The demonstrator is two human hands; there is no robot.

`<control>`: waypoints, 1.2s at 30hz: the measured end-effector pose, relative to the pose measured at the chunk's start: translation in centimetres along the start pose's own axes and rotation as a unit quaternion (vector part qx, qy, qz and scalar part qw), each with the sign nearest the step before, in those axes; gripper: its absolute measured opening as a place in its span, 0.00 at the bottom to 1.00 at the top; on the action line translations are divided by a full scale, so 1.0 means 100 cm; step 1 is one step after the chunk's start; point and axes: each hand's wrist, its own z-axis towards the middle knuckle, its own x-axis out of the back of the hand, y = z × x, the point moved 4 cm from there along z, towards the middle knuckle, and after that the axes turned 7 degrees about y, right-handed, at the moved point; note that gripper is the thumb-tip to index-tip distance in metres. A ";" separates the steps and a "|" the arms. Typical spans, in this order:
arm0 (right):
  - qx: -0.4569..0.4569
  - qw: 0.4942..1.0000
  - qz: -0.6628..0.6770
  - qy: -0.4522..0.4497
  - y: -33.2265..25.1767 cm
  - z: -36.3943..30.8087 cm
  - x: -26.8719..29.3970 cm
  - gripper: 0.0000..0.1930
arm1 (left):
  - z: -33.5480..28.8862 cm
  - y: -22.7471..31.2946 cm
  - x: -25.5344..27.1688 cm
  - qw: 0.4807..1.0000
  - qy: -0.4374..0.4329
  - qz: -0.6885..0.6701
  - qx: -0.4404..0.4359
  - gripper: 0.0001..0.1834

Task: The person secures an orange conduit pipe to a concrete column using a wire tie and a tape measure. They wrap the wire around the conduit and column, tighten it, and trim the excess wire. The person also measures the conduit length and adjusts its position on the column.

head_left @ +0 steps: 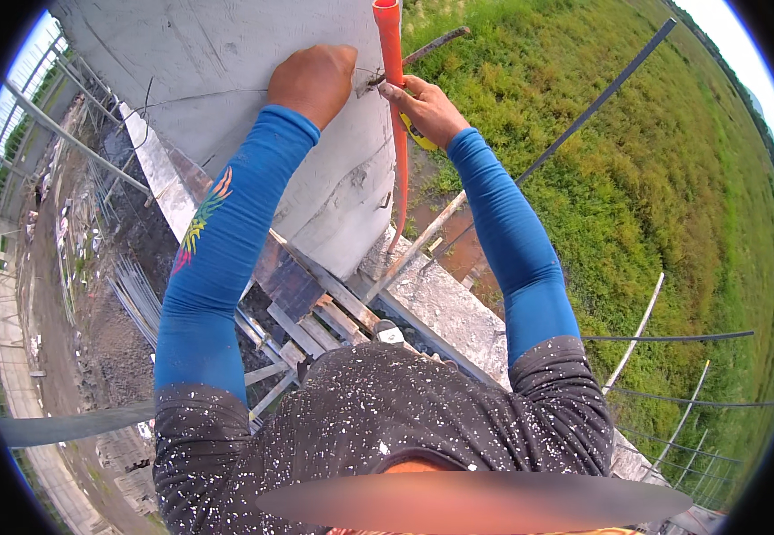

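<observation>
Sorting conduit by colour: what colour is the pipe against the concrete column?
Orange; the long plastic pipe shows best in the head view.

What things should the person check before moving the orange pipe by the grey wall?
1. Right hand grips the orange pipe: ok, its fingers wrap the pipe.
2. Left hand braced on the grey concrete wall: ok, it rests flat against it.
3. Pipe straight: not ok, its lower part bows toward the ledge.
4. Yellow tool under the right hand secure: cannot tell, mostly hidden.
5. Footing: cannot tell, the feet are out of view.
6. Pipe's lower end fixed: cannot tell.
</observation>
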 end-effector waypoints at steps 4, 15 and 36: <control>-0.061 0.998 0.033 -0.004 0.002 -0.002 0.000 0.37 | -0.002 0.002 0.002 0.999 -0.032 -0.009 0.002 0.09; -0.071 0.997 0.033 0.024 0.004 -0.008 0.001 0.39 | -0.014 0.010 -0.020 0.977 -0.080 -0.187 0.068 0.22; -0.068 0.986 0.134 0.067 0.019 0.000 -0.009 0.22 | -0.057 0.023 -0.019 0.944 -0.120 -0.261 0.161 0.26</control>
